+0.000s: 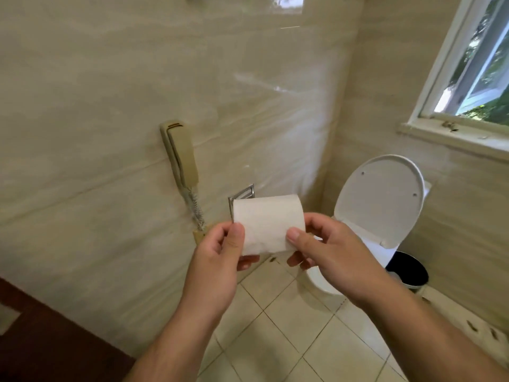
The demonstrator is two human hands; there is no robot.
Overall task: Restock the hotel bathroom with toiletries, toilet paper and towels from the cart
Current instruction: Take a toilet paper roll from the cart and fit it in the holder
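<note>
While near holder (242, 193), roll (268, 216) between grips (220, 252) (327, 249).

Only one view: a wide-angle head cam looking forward and down. The left hand (217, 260), right hand (330, 252) and white toilet paper roll (267, 219) sit close up mid-frame. A glossy beige tiled wall (110, 78) fills the left, and a white toilet with raised lid (380, 199) is farther off right.

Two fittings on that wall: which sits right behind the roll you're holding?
The chrome holder, its metal edge showing behind the toilet paper roll; the beige wall phone hangs further left.
</note>
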